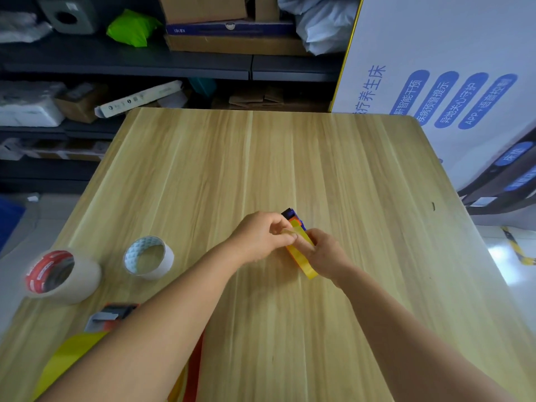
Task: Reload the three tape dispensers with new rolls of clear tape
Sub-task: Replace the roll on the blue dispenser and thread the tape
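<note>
Counter (290,158), pale wood, carries everything. Biggest roll, red-core clear tape (62,275), lies near the left edge; the white-core roll (148,257) is just beside it to the right. Both look light and stiff w/ slick outer faces; best held across the rim or through the core hole, not by the sticky edge. Grey/orange dispenser (111,314) sits near the front-left, partly hidden by the left forearm; hard plastic, prob. light, blade end to avoid. Mid-counter, a small dispenser (291,216), blue/orange, w/ a yellowish tape roll (301,256) on it. Left hand (261,236) reaches in from the left, fingers curled, pinching the tape's loose end. Right hand (324,253) grips the roll from the right, fingers wrapped on it.
</note>
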`<state>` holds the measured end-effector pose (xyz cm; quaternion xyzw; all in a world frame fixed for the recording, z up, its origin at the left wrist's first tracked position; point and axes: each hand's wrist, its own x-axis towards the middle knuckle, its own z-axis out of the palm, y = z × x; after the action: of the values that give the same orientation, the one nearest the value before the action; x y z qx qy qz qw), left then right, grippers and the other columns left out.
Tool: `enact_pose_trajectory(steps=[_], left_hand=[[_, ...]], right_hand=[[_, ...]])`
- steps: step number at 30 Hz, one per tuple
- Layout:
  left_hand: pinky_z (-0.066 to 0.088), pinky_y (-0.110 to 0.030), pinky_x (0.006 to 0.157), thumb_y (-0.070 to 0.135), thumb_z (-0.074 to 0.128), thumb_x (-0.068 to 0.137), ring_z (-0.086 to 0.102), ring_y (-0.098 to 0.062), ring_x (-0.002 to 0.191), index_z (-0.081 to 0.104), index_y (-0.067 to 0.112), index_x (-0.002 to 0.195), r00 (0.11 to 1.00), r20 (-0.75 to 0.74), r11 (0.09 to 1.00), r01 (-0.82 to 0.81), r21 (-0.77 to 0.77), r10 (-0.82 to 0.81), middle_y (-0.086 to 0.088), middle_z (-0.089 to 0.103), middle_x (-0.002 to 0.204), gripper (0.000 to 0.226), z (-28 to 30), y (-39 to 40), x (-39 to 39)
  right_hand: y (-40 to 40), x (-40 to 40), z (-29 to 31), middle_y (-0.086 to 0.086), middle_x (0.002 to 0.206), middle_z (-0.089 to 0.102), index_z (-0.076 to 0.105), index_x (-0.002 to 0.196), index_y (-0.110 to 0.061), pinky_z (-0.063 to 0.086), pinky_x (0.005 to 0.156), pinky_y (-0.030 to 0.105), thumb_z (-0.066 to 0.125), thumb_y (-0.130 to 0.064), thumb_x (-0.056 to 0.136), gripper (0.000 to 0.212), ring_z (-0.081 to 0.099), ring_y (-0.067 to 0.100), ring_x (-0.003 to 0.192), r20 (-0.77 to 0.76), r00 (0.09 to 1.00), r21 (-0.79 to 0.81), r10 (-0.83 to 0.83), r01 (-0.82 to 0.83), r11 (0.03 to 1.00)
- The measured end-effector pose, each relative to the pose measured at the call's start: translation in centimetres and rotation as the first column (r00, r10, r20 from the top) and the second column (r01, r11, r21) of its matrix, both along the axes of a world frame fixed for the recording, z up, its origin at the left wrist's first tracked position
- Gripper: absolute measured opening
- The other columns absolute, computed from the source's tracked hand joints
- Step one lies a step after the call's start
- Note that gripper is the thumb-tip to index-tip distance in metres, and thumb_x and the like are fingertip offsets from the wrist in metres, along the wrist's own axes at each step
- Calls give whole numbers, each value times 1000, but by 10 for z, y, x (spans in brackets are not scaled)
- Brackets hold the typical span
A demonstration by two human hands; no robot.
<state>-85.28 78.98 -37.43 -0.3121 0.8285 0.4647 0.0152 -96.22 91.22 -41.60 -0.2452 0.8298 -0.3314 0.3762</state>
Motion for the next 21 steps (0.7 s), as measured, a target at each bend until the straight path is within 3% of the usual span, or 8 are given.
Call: enact_pose_trajectory(steps=[3,7,9,12,15,18,19,21], left_hand=[[41,-14,61,26,67,85,54,-1,68,68,21,77,998,-34,999,-45,-1,45,13,61,72,8,-5,-5,-9],[44,-27,75,24,64,86,58,-17,87,63,18,73,999,18,997,-50,-51,51,4,56,88,14,-16,-14,-21],[40,-25,78,24,63,87,55,-15,93,58,21,67,998,36,998,-58,-24,59,6,53,93,20,-18,-17,-23],[39,-26,73,22,63,87,54,-14,83,56,21,67,995,74,992,-78,103,70,7,56,81,21,-18,-20,-29],[34,-28,65,22,65,81,51,-18,84,58,17,78,954,58,920,-300,252,295,-5,58,89,9,-13,-37,-27],[41,-34,84,24,61,88,52,-26,113,50,10,130,885,162,793,-464,395,437,-9,54,131,46,-12,-58,-17],[40,-40,93,21,56,93,50,-28,116,47,9,132,893,182,783,-448,431,411,-10,51,136,43,-11,-59,-16],[36,-45,101,18,50,96,51,-28,111,50,17,114,913,181,783,-407,471,365,-13,52,133,18,-9,-57,-19]], right_hand=[[4,-5,-2,-3,73,54,60,97,-15,39,59,25,57,-57,85,45,51,16,69,47,999,-27,18,-17,1000],[8,-11,-1,-1,78,56,64,104,-12,39,62,26,58,-50,88,42,51,15,71,144,986,-46,79,-73,996],[10,-14,1,4,84,61,65,107,-14,44,68,28,59,-47,90,38,56,17,74,194,975,-62,109,-99,993],[8,-21,0,11,106,69,66,111,-22,50,91,42,62,-51,86,39,65,29,98,238,965,-77,108,-92,993],[12,-29,-1,11,107,69,67,110,-25,49,94,43,64,-58,74,49,65,26,95,279,950,-108,141,-115,988],[19,-35,-4,15,111,68,67,112,-24,47,93,40,66,-60,66,58,62,20,93,367,920,-145,141,-93,985],[19,-34,-5,13,112,68,68,112,-25,47,94,40,67,-60,64,59,63,21,95,386,910,-144,151,-103,984],[15,-31,-7,8,110,70,69,112,-26,46,95,39,69,-57,63,58,64,21,97,413,894,-148,175,-124,981]])
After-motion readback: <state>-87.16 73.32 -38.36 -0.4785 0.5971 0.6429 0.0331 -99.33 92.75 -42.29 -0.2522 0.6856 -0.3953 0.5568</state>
